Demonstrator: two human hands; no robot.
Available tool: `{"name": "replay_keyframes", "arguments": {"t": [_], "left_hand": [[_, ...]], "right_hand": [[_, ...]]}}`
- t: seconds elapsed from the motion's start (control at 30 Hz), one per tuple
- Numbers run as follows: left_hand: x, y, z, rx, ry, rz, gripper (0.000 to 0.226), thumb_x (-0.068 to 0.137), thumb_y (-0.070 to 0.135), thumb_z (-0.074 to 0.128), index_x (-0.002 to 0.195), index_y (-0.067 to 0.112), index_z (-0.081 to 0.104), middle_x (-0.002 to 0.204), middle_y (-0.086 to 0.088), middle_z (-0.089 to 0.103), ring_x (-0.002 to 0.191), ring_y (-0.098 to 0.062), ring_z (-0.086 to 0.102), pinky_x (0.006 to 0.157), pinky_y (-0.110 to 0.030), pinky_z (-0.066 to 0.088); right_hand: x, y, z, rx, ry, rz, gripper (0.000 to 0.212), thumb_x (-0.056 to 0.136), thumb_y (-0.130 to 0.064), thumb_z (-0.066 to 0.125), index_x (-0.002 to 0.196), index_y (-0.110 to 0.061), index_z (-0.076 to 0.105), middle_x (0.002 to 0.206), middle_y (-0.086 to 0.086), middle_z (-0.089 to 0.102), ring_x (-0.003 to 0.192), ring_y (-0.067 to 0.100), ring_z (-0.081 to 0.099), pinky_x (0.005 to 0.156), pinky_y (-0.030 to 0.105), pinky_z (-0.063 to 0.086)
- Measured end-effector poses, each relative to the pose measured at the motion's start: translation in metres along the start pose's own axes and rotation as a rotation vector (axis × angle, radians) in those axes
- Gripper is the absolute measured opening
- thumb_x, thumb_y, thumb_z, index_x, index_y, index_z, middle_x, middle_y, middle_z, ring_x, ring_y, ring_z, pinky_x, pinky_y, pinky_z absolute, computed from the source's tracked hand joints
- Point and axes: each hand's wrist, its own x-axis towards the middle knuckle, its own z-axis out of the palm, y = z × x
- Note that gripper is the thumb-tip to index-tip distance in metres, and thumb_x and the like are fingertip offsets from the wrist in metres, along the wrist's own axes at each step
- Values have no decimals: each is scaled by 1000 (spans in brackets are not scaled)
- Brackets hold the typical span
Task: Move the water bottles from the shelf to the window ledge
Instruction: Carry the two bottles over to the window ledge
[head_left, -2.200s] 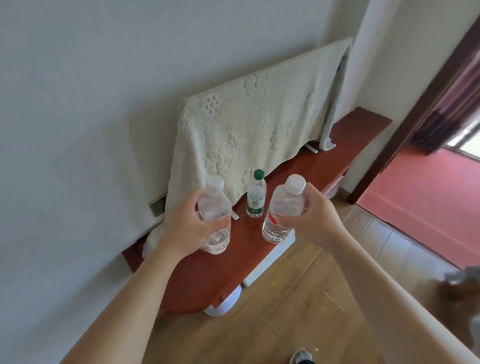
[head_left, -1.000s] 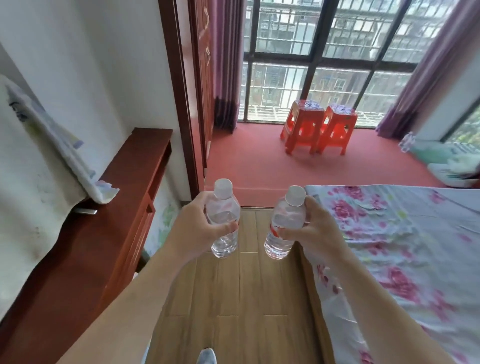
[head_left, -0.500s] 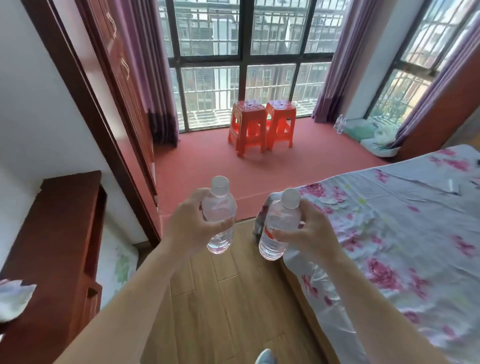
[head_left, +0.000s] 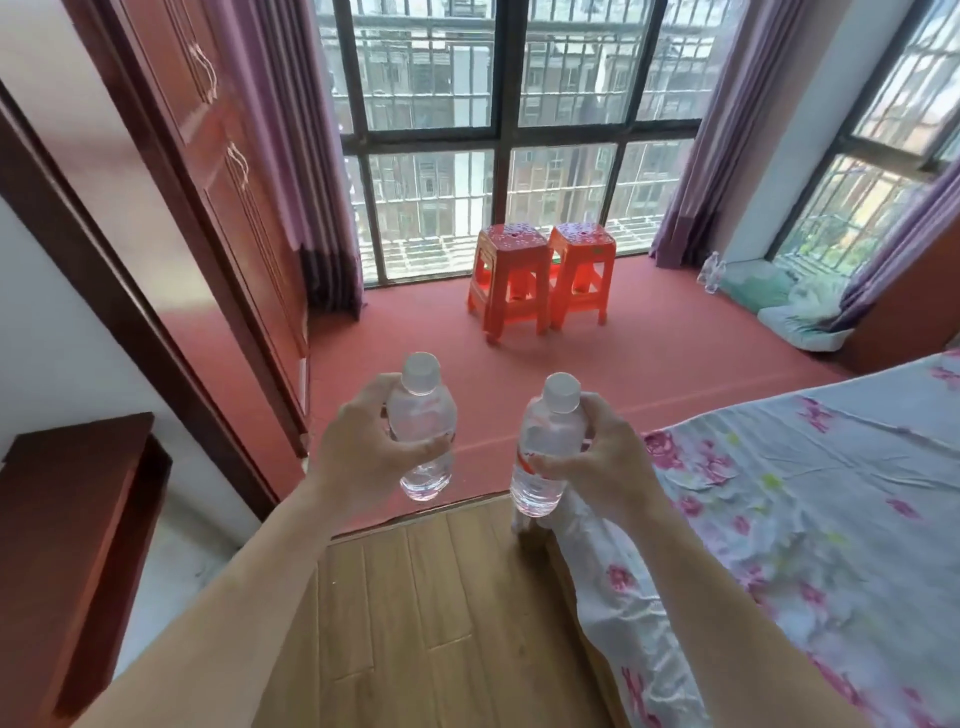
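Head view, looking forward and down. Holding a clear plastic water bottle with a white cap (head_left: 422, 415) upright in the left hand (head_left: 363, 449), fingers and thumb curled round its middle. Gripping a second clear plastic water bottle with a white cap and a red label (head_left: 545, 447) in the right hand (head_left: 605, 460), thumb across the label, fingers wrapped behind, a little tilted. Carrying both in the air, apart from each other, above the near edge of the red-carpeted window ledge (head_left: 675, 374); neither set down yet.

Could trip at the raised lip where the light wooden plank floor (head_left: 415, 623) meets the ledge, with no free hand to break a fall. Could brush the corner of the bed under its pale floral sheet (head_left: 805, 519), just beside the right arm. Could tip a bottle over by releasing it at a slant on soft carpet.

Spreads broad and flat below the tall dark-framed barred window (head_left: 498, 130). Bears two orange plastic stools (head_left: 540, 280) side by side near the glass. Flanked by purple curtains (head_left: 291, 156), a red-brown wooden wardrobe (head_left: 218, 182) on the left, and a red-brown wooden shelf (head_left: 67, 519) at lower left. Holds pale cushions (head_left: 800, 312) in the far right corner, and possibly another clear bottle (head_left: 710, 270), too small to tell.
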Motion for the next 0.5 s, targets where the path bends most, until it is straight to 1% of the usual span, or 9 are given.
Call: {"name": "replay_keyframes", "arguments": {"t": [0.17,0.27,0.33,0.43,0.5], "left_hand": [[58,-8,-11,-25,35,-31,61,65,49,88,116,39,57,98,20,67,84,-5,67,81,-39,57],[101,-21,-18,-42,21,-30,61,65,47,89,117,38,58,100,18,68,88,-5,66,82,-37,57],[132,-35,-22,-52,-1,-23,62,65,46,89,117,39,58,101,17,68,90,-5,66,83,-36,56],[186,-53,-32,-66,-19,-15,63,63,46,89,117,40,59,100,17,69,90,-5,67,83,-35,56],[226,-59,-38,-57,-29,-3,64,63,44,90,118,37,59,101,16,69,90,-6,66,82,-32,54]], "right_hand": [[73,-15,9,-17,-32,-21,64,49,-37,84,109,-37,62,97,-13,71,90,8,68,82,34,57],[115,-21,23,-8,-22,-21,59,47,-37,84,101,-41,62,95,-12,71,88,7,68,78,30,56],[143,-22,36,-20,-5,-17,59,47,-37,84,102,-40,61,94,-13,71,87,7,68,77,28,54],[186,-27,53,-26,45,13,61,47,-39,85,104,-35,63,93,-12,72,86,8,69,78,31,56],[215,-34,61,-19,71,26,59,50,-36,87,104,-34,63,92,-12,72,84,7,68,76,28,55]]}}
